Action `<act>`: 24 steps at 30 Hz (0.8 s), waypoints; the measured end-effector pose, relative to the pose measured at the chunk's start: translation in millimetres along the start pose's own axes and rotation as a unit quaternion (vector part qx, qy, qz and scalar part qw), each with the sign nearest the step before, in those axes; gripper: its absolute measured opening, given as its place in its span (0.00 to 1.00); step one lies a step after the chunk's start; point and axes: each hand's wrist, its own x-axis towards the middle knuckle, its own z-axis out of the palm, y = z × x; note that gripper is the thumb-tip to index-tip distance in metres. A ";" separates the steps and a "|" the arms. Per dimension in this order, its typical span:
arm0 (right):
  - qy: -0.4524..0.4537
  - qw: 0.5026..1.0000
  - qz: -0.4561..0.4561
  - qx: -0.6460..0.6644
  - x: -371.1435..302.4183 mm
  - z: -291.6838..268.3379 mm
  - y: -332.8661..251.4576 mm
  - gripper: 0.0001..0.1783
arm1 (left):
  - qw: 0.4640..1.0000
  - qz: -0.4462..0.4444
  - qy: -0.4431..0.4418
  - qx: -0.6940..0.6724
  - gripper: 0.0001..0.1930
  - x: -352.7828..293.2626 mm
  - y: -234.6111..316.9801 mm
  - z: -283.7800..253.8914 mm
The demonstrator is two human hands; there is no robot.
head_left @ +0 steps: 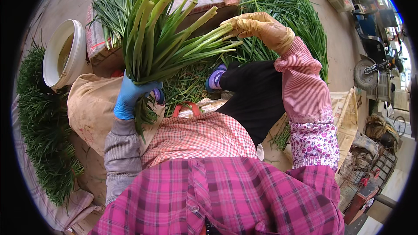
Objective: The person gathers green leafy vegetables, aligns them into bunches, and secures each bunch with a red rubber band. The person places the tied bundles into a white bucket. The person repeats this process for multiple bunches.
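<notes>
- A person's left hand [130, 97], in a blue glove, held a thick bunch of green stalks [146, 48], its fingers wrapped tightly around the leafy near part.
- The bunch stood in front of the person, left of the middle, its cut ends fanning toward the far side and the right.
- The right hand [263, 28], in a tan glove, was farther off and to the right; its fingers were bent and drawn narrow, pinching pale stalk ends [209, 39] on the bunch's right side.
- Beyond the left hand, more greens [114, 11] lay on a box [98, 30].
- Past the right hand spread a big heap of long green leaves [289, 11].
- On the left stood a white bucket [82, 45], with dark green bundles [43, 126] nearer by.
- Loose leaf scraps [185, 85] covered the ground between the person's purple shoes [214, 78].
- To the right was a pale crate [347, 119].
</notes>
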 end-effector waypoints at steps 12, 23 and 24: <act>0.090 0.993 -0.066 -0.044 12.0 34.0 27.2 0.06 | 0.998 0.025 -0.028 -0.046 0.10 3.9 -0.6 7.4; -0.056 0.975 0.048 0.209 -31.2 25.4 33.0 0.30 | 0.982 0.051 0.026 -0.179 0.15 16.8 -11.2 16.1; 0.030 0.961 0.084 -0.261 -18.3 45.8 62.5 0.31 | 0.988 0.050 0.044 -0.136 0.14 21.5 -9.0 27.2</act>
